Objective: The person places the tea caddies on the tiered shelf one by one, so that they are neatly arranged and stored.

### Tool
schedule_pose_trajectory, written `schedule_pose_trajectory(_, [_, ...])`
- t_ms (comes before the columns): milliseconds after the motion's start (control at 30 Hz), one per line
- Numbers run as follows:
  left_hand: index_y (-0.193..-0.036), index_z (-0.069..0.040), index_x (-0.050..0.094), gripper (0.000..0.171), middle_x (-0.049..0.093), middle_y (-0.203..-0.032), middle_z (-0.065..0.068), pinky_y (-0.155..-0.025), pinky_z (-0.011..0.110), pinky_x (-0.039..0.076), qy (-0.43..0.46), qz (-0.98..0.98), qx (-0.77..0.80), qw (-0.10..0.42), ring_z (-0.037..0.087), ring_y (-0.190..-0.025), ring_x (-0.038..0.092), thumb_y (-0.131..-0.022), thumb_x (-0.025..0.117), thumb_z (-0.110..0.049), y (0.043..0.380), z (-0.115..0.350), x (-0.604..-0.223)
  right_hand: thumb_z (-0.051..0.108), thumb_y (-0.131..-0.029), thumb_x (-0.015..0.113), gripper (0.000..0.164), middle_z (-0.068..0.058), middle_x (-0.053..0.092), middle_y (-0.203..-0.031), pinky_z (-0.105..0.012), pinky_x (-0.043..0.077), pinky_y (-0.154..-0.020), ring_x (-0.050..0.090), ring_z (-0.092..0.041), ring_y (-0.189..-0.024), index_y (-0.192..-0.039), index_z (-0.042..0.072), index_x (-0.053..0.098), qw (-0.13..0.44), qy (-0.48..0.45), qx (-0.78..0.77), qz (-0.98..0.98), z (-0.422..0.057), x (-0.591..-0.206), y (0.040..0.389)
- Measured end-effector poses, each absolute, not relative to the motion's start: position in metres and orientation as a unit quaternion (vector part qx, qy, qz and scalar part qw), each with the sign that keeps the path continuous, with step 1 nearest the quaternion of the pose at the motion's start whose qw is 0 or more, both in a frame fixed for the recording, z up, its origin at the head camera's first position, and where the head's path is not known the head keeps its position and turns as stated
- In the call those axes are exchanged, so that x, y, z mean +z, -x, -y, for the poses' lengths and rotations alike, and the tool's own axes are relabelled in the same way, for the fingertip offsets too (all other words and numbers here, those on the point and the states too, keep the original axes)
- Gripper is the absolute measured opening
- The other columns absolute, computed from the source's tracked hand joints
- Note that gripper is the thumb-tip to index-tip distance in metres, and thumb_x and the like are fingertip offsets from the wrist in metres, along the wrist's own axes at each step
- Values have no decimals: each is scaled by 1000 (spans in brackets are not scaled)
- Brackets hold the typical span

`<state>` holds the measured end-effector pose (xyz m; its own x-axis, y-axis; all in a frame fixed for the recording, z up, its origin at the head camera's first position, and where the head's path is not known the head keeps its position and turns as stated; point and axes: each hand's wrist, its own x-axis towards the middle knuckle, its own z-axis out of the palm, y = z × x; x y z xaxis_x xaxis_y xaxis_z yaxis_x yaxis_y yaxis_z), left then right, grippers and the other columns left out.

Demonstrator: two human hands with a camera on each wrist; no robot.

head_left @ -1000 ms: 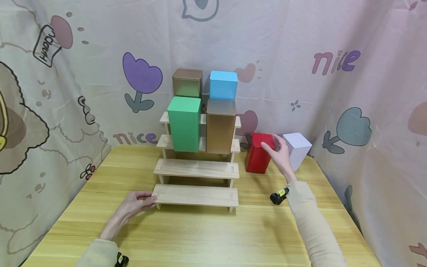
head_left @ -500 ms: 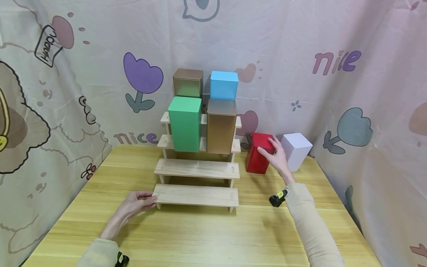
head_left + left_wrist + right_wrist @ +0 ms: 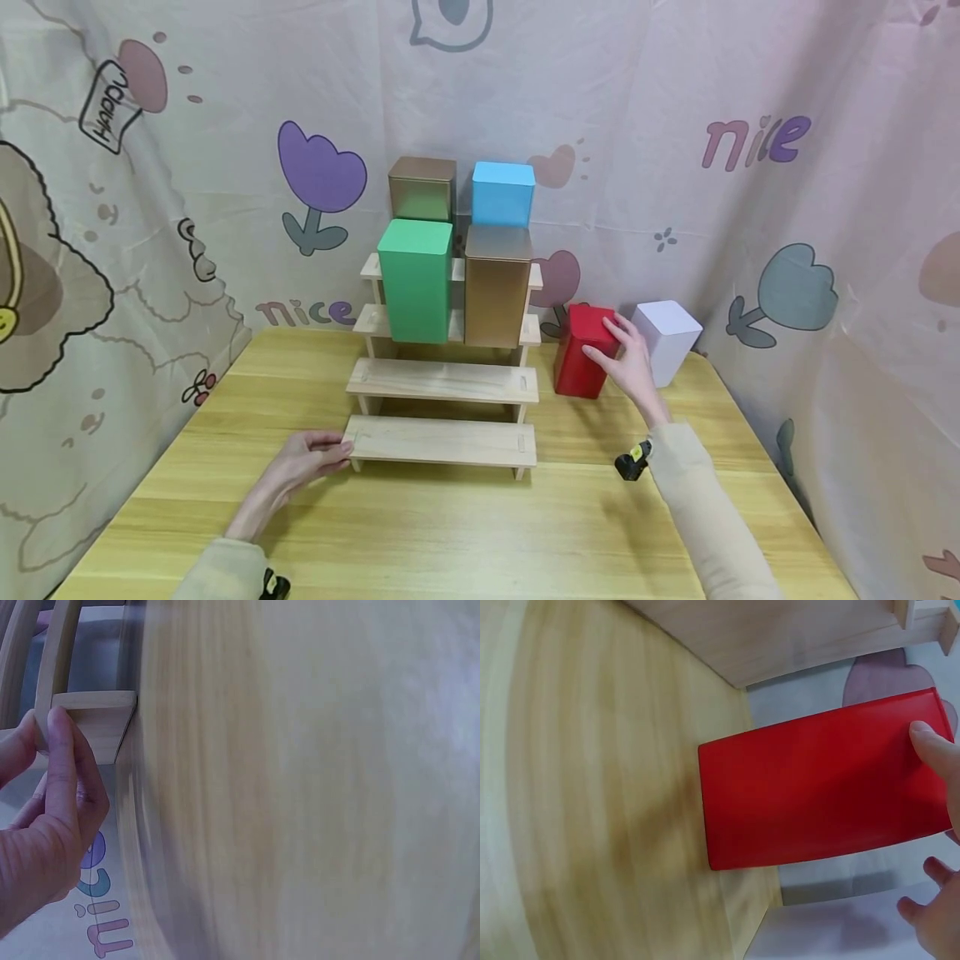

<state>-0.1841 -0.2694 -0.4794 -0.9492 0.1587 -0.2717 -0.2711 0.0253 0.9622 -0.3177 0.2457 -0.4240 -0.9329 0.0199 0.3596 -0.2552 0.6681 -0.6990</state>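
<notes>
My left hand [image 3: 303, 462] pinches the left end of the lowest step of a wooden tiered stand [image 3: 442, 379], between thumb and fingers, as the left wrist view [image 3: 56, 795] shows close up. To the stand's right, my right hand [image 3: 633, 371] holds a red box [image 3: 581, 362] near its top. In the right wrist view the thumb [image 3: 934, 746] presses one side of the red box [image 3: 810, 787]; some fingers are out of sight behind it. The box leans slightly, and whether its base touches the table cannot be told.
A white box [image 3: 670, 333] stands behind my right hand. On the stand's upper steps are a green box [image 3: 416, 283], a bronze box [image 3: 497, 296], a blue box [image 3: 502, 196] and a brownish box [image 3: 422, 187]. A printed cloth [image 3: 622, 100] hangs behind the wooden table [image 3: 420, 533].
My right hand has come down onto the red box and taken hold of it. The box has shifted slightly toward me. My left hand keeps its place on the stand.
</notes>
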Motion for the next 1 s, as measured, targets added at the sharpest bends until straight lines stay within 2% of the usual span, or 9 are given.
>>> schedule_pose_trajectory(233, [-138, 31, 26, 60, 64, -98, 7, -84, 18, 64, 44, -697, 699, 152, 6, -85, 69, -96, 60, 5, 184, 270, -480, 22, -85, 82, 67, -19, 39, -155, -65, 42, -114, 33, -41, -143, -144, 5, 55, 215, -62, 400, 889, -248, -431, 310])
schedule_pose_trajectory(367, [-138, 31, 25, 61, 63, -99, 7, -84, 18, 64, 46, -700, 696, 152, 6, -85, 69, -96, 60, 5, 183, 270, -480, 21, -83, 83, 62, -18, 39, -154, -67, 41, -115, 33, -37, -144, -138, 6, 59, 226, -63, 424, 875, -251, -435, 308])
schedule_pose_trajectory(467, [-138, 31, 25, 61, 63, -99, 7, -85, 18, 64, 44, -702, 694, 154, 6, -86, 69, -96, 60, 5, 183, 270, -481, 20, -85, 82, 61, -20, 31, -159, -67, 38, -119, 29, -38, -147, -138, 5, 56, 200, -64, 463, 861, -252, -433, 305])
schedule_pose_trajectory(600, [-138, 31, 27, 60, 63, -99, 7, -85, 18, 64, 44, -700, 696, 153, 7, -85, 69, -96, 60, 5, 183, 269, -481, 15, -89, 76, 64, -22, 22, -165, -65, 37, -121, 26, -44, -149, -143, 0, 45, 131, -71, 520, 841, -247, -415, 293])
schedule_pose_trajectory(733, [-137, 31, 27, 59, 63, -99, 6, -84, 18, 64, 44, -699, 697, 153, 7, -85, 69, -96, 61, 5, 183, 270, -480, 11, -91, 74, 66, -23, 24, -164, -62, 39, -121, 32, -45, -147, -144, -2, 37, 92, -79, 550, 826, -247, -406, 289])
schedule_pose_trajectory(800, [-137, 31, 27, 59, 63, -98, 6, -84, 18, 64, 43, -699, 698, 153, 7, -85, 69, -96, 61, 5, 183, 269, -480, 12, -91, 73, 66, -24, 31, -161, -57, 43, -120, 38, -43, -144, -144, -2, 36, 84, -78, 555, 824, -248, -405, 290])
schedule_pose_trajectory(900, [-138, 31, 26, 60, 63, -98, 6, -85, 18, 64, 38, -697, 700, 155, 6, -85, 69, -96, 60, 5, 184, 270, -480, 14, -92, 73, 67, -24, 41, -153, -39, 51, -111, 44, -39, -138, -145, 0, 35, 71, -68, 554, 827, -249, -404, 290])
schedule_pose_trajectory(1000, [-137, 31, 26, 61, 63, -98, 6, -85, 18, 64, 38, -697, 700, 155, 6, -85, 69, -96, 61, 4, 184, 269, -480, 16, -92, 72, 68, -24, 45, -150, -22, 49, -100, 46, -37, -136, -146, 0, 33, 62, -58, 555, 828, -249, -404, 290])
